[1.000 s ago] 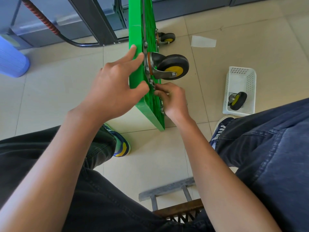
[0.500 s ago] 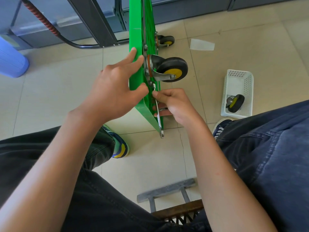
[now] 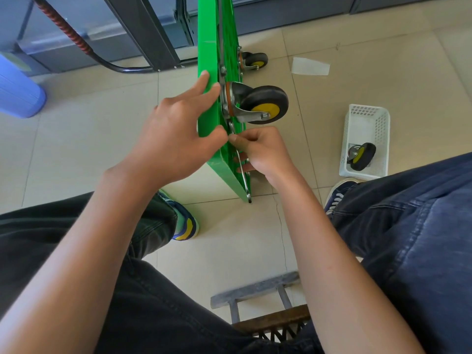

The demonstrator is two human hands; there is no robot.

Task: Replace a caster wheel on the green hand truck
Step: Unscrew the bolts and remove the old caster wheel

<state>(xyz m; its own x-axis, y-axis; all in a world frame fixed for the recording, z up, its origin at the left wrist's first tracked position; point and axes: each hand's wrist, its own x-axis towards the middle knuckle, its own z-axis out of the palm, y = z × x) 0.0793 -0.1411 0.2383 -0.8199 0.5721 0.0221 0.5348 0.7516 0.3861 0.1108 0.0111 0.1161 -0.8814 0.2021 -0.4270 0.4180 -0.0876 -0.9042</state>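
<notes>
1. The green hand truck (image 3: 212, 103) stands on its edge in the upper middle of the frame, its underside facing right.
2. My left hand (image 3: 176, 139) steadies the deck, fingers straight along the flat face and thumb pressing the near edge; it grips nothing.
3. My right hand (image 3: 263, 152) pinches a wrench (image 3: 241, 164) whose upper end sits at a fastener just below the mounted caster wheel (image 3: 265, 104).
4. A second wheel (image 3: 361, 156) lies in the white basket (image 3: 367, 118) at right; I cannot tell which is the new one.
5. Risk: the wrench could slip off the nut if I turn at an angle, rounding it or knocking my knuckles on the deck ribs.
6. Risk: pushing hard could tip the upright truck, since only flat fingers brace it.
</notes>
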